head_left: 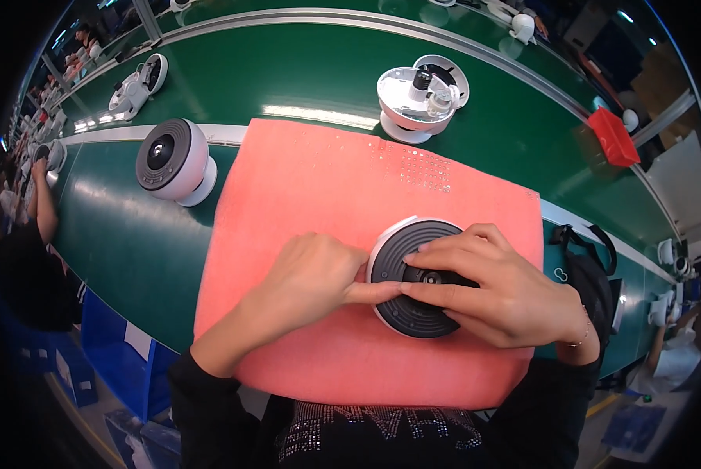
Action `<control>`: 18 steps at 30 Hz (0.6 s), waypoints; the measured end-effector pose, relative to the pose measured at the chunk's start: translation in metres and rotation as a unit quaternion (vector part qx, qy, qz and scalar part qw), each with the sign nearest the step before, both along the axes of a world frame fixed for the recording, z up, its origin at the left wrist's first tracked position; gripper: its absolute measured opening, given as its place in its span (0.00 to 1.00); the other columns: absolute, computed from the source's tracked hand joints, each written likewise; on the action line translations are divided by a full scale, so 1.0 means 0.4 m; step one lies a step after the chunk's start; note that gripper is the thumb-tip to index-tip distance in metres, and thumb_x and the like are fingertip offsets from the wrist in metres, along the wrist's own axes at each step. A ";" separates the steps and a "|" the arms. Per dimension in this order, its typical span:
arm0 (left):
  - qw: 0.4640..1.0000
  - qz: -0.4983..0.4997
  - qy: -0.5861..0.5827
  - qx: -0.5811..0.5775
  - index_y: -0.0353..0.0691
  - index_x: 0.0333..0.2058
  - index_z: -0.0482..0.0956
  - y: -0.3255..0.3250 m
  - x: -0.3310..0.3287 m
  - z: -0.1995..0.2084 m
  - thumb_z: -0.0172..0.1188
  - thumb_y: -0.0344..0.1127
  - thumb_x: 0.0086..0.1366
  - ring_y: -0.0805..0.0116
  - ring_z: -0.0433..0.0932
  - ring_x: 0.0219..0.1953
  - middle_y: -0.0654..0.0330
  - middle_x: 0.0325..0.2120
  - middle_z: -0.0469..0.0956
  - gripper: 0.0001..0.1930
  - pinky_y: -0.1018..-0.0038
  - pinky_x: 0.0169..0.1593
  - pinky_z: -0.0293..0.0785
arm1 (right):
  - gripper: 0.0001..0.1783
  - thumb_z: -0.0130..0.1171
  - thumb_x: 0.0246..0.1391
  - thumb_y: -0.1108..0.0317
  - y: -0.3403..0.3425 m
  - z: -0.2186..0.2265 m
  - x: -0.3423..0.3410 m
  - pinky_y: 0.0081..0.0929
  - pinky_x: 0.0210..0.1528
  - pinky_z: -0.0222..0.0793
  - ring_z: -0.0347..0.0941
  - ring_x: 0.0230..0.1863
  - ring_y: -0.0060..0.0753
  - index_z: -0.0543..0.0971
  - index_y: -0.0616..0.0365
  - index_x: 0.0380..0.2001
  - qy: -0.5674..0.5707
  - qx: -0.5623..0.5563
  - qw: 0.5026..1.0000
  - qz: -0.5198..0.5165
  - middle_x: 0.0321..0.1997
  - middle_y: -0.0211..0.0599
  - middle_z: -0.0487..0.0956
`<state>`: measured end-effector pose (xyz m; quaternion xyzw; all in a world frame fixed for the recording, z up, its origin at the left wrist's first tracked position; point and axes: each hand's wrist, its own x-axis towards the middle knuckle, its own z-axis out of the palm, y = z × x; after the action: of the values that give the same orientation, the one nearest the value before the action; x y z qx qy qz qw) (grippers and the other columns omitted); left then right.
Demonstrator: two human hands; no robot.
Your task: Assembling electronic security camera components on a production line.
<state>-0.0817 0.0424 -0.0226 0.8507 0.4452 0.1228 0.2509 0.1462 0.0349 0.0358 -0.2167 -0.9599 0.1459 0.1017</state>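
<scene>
A round device (389,254) is held over a pink mat (304,184). Its rim is pinched by the left hand (311,277), fingers curled. Its face is touched by parted fingers of the right hand (500,289); whether they clamp cannot be told.

Round dark-faced device (393,254), face-up, on pink mat (307,187)

The round device (395,255) has a matt, ridged plastic face; the pink mat (311,184) looks foamy, the tabletop (104,207) smooth, glossy.
</scene>
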 end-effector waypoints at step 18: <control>0.917 0.065 -0.388 -0.068 0.23 0.55 0.56 -0.091 0.050 0.054 0.67 0.38 0.46 0.59 0.75 0.43 0.44 0.42 0.72 0.41 0.70 0.45 0.73 | 0.39 0.68 0.37 0.58 -0.023 -0.028 0.014 0.31 0.48 0.66 0.70 0.47 0.39 0.58 0.64 0.47 0.296 -0.173 0.913 -0.220 0.45 0.49 0.72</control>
<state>-0.0617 0.0059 -0.0011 0.6865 0.3744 0.4286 0.4526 0.1516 0.0255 0.0246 -0.3838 -0.7737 0.3406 0.3716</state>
